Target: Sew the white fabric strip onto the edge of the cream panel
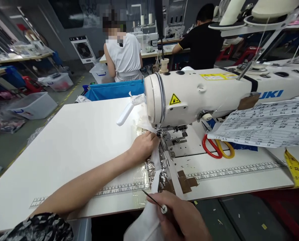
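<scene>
My left hand point(144, 146) is at the needle area of a white sewing machine point(189, 92), its fingers closed on a white fabric strip point(155, 183). The strip runs from there toward me and widens into a larger white piece over the table's front edge. Low in the view, my right hand point(183, 217) grips a thin, dark-shafted awl point(152, 198), its tip pointing up and left. That hand is beside the white fabric; whether it also pinches the cloth, I cannot tell. The needle and presser foot are partly hidden by my left fingers.
Scissors point(218, 147) with red and yellow handles lie right of the needle, under a handwritten sheet point(262, 125). A yellow tape measure point(295, 169) hangs at the right edge. Printed rulers line the white table point(71, 140). Two people sit at machines beyond.
</scene>
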Motion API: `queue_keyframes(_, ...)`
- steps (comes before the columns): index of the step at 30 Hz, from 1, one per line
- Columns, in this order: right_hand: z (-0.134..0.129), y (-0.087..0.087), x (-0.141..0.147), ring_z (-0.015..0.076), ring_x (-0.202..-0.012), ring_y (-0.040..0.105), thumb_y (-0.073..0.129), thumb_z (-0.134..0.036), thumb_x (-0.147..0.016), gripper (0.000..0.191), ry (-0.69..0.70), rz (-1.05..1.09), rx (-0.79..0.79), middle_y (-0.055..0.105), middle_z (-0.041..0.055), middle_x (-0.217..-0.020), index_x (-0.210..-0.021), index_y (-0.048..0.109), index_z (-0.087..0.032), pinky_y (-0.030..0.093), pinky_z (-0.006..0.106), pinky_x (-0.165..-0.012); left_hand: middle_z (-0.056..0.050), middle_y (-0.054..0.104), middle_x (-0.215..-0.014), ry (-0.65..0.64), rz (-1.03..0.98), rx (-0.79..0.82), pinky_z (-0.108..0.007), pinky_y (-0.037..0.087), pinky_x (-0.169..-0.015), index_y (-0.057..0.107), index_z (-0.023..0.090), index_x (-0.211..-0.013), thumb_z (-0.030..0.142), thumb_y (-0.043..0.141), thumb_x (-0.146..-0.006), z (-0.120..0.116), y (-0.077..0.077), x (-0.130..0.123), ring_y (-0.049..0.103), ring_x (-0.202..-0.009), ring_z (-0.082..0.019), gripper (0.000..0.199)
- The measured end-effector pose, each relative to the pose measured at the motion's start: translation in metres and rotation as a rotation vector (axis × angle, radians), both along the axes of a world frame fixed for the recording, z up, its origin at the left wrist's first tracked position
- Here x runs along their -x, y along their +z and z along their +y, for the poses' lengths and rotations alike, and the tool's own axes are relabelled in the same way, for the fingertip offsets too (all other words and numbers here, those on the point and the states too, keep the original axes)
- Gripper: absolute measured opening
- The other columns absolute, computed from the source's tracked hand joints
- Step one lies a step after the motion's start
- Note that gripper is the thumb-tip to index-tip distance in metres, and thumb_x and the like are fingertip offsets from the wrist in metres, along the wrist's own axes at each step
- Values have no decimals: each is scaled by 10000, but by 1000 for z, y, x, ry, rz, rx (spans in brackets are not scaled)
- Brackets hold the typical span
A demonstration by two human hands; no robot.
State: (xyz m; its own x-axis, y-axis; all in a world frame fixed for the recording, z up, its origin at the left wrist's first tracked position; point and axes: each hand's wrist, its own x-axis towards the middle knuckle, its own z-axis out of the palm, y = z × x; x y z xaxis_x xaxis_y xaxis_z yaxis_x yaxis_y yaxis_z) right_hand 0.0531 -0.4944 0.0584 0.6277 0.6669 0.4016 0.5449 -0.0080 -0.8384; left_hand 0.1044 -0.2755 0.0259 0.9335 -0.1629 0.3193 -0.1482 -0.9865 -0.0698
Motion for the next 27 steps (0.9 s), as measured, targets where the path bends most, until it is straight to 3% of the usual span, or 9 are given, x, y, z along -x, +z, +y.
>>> queue_keyframes(4, -8, -22, -16, 158, -765, 732, 335, -266, -1039, 282, -72, -148, 117, 755, 41, -986, -1230, 541, -235, 552, 226, -657, -79, 669, -963, -23, -96, 250, -303, 555, -678, 644, 153, -903, 217, 496, -979, 13, -12, 0, 618, -874, -187, 178)
queue_keyframes(9, -5, -32, -46, 202, -740, 742, 342, -259, -1029, 292, -308, -322, 318, 757, 106, -939, -1200, 527, -112, 554, 261, -567, -63, 684, -950, -101, -117, 471, -313, 560, -740, 665, 175, -867, 232, 574, -936, 22, -15, -2, 639, -879, -179, 127)
queue_keyframes(15, 17, -43, -63, 173, -675, 733, 319, -225, -1042, 337, -493, -574, 308, 772, 81, -893, -1112, 625, -101, 481, 247, -522, -62, 693, -949, -142, -118, 553, -311, 554, -758, 669, 193, -872, 276, 600, -929, 24, -14, -3, 653, -888, -181, 122)
queue_keyframes(27, 33, -47, -72, 140, -634, 713, 343, -167, -1016, 358, -496, -633, 341, 770, 33, -820, -1059, 694, -111, 417, 257, -517, -67, 699, -930, -158, -102, 637, -292, 549, -740, 675, 198, -878, 313, 586, -936, 26, -11, -6, 660, -871, -173, 157)
